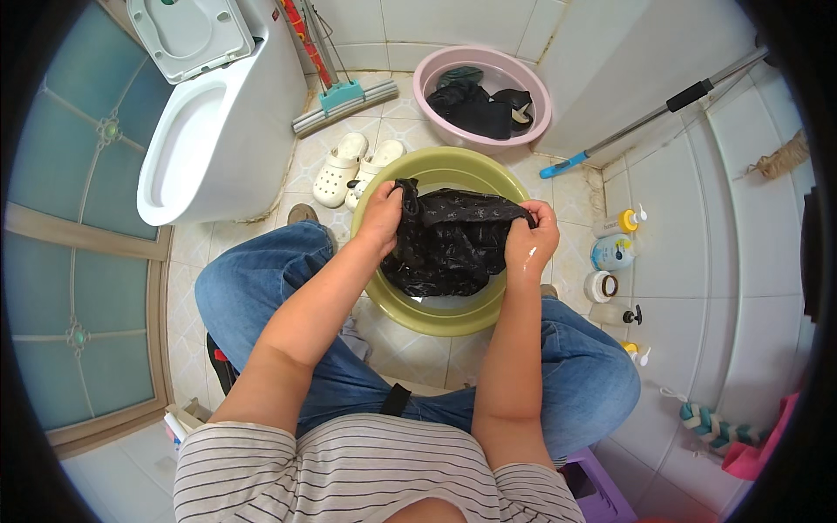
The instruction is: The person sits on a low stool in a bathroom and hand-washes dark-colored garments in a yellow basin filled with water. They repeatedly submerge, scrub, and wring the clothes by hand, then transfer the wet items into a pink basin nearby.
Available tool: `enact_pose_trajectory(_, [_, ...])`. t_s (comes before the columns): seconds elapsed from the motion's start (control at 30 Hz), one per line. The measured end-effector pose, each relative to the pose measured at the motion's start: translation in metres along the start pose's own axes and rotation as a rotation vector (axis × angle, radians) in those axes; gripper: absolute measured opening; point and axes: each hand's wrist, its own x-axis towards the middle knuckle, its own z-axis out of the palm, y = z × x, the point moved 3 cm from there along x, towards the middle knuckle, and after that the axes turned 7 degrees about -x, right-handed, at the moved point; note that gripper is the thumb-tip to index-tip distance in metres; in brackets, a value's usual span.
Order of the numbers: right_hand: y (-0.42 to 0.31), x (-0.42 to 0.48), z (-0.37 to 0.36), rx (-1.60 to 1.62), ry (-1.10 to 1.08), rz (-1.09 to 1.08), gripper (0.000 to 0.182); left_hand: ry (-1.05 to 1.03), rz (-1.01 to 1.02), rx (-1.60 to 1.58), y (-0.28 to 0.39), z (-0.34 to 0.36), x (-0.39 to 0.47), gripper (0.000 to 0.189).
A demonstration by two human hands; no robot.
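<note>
A wet black garment (458,242) is stretched between both hands over a yellow-green plastic basin (451,323). My left hand (384,216) grips its upper left edge, where a bunched fold stands up above the fingers. At the garment's upper right edge, my right hand (533,236) is closed on the cloth. Part of the fabric hangs down into the basin, and some whitish liquid shows beneath it. The cloth hides most of the basin's bottom. The basin stands on the tiled floor between the knees.
Behind stands a pink basin (484,144) holding dark clothes (471,108). White clogs (337,176) and a sponge mop (345,104) are near the toilet (209,144) on the left. Several bottles (613,252) line the right wall, below a blue-tipped metal pole (641,118).
</note>
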Motion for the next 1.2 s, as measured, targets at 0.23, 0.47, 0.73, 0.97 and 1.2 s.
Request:
enact_pose_trajectory(0.23, [-0.020, -0.013, 0.007, -0.177, -0.126, -0.102, 0.027, 0.024, -0.026, -0.133, -0.003, -0.002, 0.001, 0.027])
enact_pose_trajectory(0.47, [-0.051, -0.033, 0.021, -0.230, -0.264, -0.386, 0.031, 0.038, -0.152, -0.251, -0.002, 0.000, 0.000, 0.026])
enact_pose_trajectory(0.73, [-0.030, -0.042, 0.031, -0.368, -0.312, -0.407, 0.019, -0.043, -0.155, -0.211, -0.007, 0.003, -0.002, 0.027])
enact_pose_trajectory(0.97, [-0.049, -0.028, 0.016, -0.175, -0.273, -0.469, 0.010, -0.065, -0.186, -0.251, 0.004, 0.006, -0.001, 0.025])
enact_pose_trajectory(1.2, [-0.048, -0.004, -0.012, 0.212, -0.175, -0.241, 0.008, -0.065, 0.061, -0.317, 0.037, -0.008, 0.006, 0.015])
